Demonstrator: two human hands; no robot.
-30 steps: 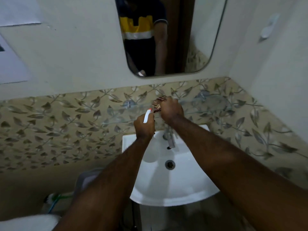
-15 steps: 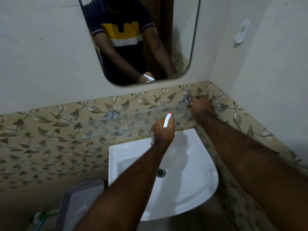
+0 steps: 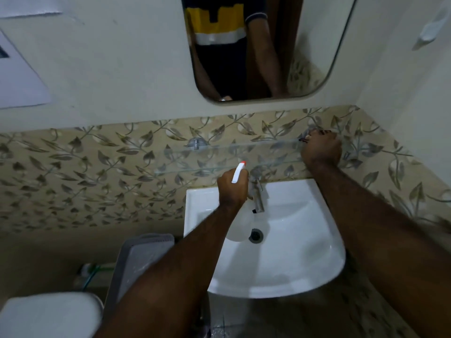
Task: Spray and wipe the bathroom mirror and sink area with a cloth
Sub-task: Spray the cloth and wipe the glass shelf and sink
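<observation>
My left hand (image 3: 233, 190) grips a white spray bottle (image 3: 238, 172) with a red nozzle tip, held over the back of the white sink (image 3: 305, 252), beside the metal tap (image 3: 258, 195). The bottle's clear body (image 3: 240, 226) hangs below the hand over the basin. My right hand (image 3: 321, 150) is closed at the right end of the glass shelf (image 3: 219, 154), pressing a dark cloth (image 3: 303, 140) of which only a small edge shows. The mirror (image 3: 305, 45) hangs above on the wall and reflects a person's torso and arms.
Leaf-patterned tiles (image 3: 97, 172) run behind the shelf and along the right wall. A grey bin (image 3: 139, 259) stands left of the sink. A white toilet tank (image 3: 48, 315) is at the bottom left. A white wall fitting (image 3: 430, 30) sits at the upper right.
My right hand slid from the middle of the glass shelf to its right end and stays there. My left hand keeps the spray bottle near the tap. The view has shifted.
</observation>
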